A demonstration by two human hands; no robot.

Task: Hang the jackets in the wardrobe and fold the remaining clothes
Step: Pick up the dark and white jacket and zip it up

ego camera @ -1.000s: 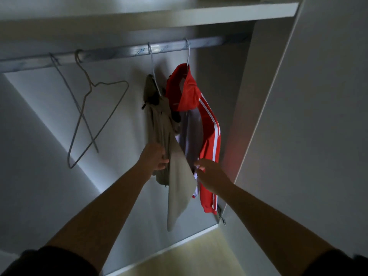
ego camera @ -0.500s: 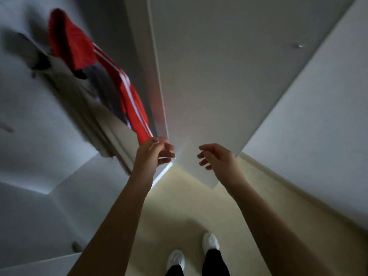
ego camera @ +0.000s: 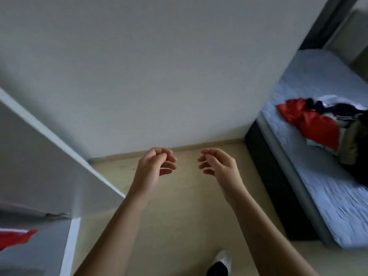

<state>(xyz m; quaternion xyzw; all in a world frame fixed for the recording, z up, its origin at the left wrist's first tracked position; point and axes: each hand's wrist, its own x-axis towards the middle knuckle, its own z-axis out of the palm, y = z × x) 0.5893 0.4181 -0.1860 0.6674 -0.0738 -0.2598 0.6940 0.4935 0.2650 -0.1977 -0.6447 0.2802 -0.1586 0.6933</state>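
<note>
Both hands are held out in front of the body above the pale floor [ego camera: 179, 216], and nothing is gripped in either. The left hand [ego camera: 153, 168] is seen with its fingers loosely curled toward the thumb; the right hand [ego camera: 219, 166] is turned inward the same way, fingers relaxed and bent. The 2 hands are kept apart, with bare floor seen between the fingertips.

At the lower left, the wardrobe [ego camera: 69, 246] is shown by its white front edge, with a white door panel [ego camera: 39, 172] swung out above it. A corner of a red jacket [ego camera: 16, 238] with a white stripe is visible inside, at the frame's edge; how it is hung cannot be told.

At the right, a pile of clothes [ego camera: 336, 128] is heaped on the pale blue mattress [ego camera: 328, 196], well apart from the hands. 1 red garment [ego camera: 310, 120] is seen in front, with dark, white and olive pieces bunched beside it. The mattress is carried on a dark bed frame [ego camera: 274, 176] set against the white wall [ego camera: 159, 76]. 1 white shoe [ego camera: 223, 259] is seen on the floor below the right forearm.
</note>
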